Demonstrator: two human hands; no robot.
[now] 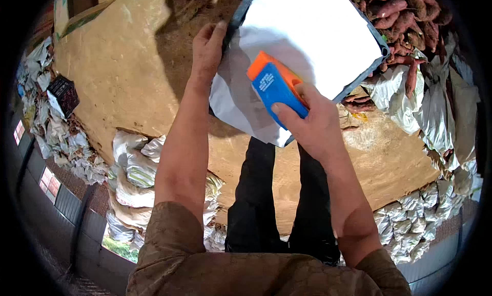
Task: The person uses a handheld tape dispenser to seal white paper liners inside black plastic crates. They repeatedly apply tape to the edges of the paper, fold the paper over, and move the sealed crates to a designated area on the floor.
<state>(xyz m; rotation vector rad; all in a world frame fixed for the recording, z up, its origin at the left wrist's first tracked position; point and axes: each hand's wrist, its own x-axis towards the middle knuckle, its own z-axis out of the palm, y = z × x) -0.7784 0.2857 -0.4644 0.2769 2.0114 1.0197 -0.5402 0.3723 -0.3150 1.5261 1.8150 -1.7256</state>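
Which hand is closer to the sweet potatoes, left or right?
Right. The right hand, holding the blue-orange tool, is lower-left of the sweet potatoes in the picture; the left hand is farther, across the white sheet.

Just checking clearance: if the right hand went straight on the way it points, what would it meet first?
With the blue-and-orange object leading, the right hand would probably meet the dark-edged white sheet first; how much gap there is, if any, isn't clear.
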